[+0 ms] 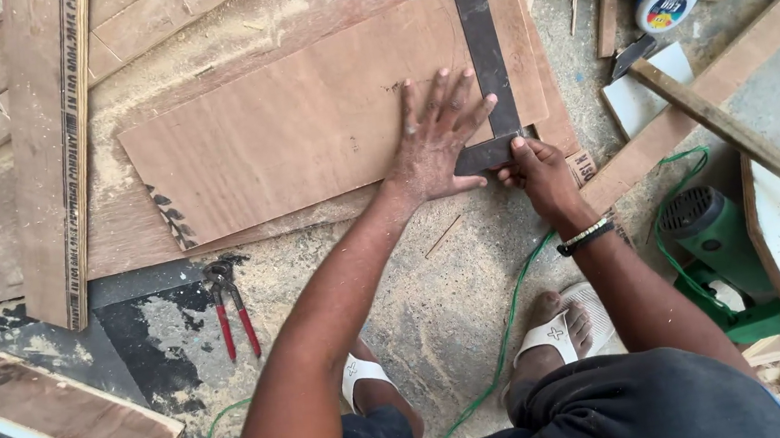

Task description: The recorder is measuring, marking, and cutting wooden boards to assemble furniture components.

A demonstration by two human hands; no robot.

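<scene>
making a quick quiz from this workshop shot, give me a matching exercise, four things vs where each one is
Things:
1. dark metal carpenter's square
2. red-handled pincers
3. white tape measure
4. green power tool

Places:
A. top right, among wood offcuts
B. on the dusty floor, left of the left arm
C. on the brown plywood sheet, under the left hand
D. right of the sandalled foot

Pairs: 1-C, 2-B, 3-A, 4-D

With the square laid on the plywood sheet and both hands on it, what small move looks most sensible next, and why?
Probably a slight nudge of the metal square until its short arm sits flush on the plywood sheet's near edge. The left hand lies flat, pinning blade and sheet, while the right hand pinches the square's corner at that edge. No pencil shows in either hand, so marking seems premature.
</scene>
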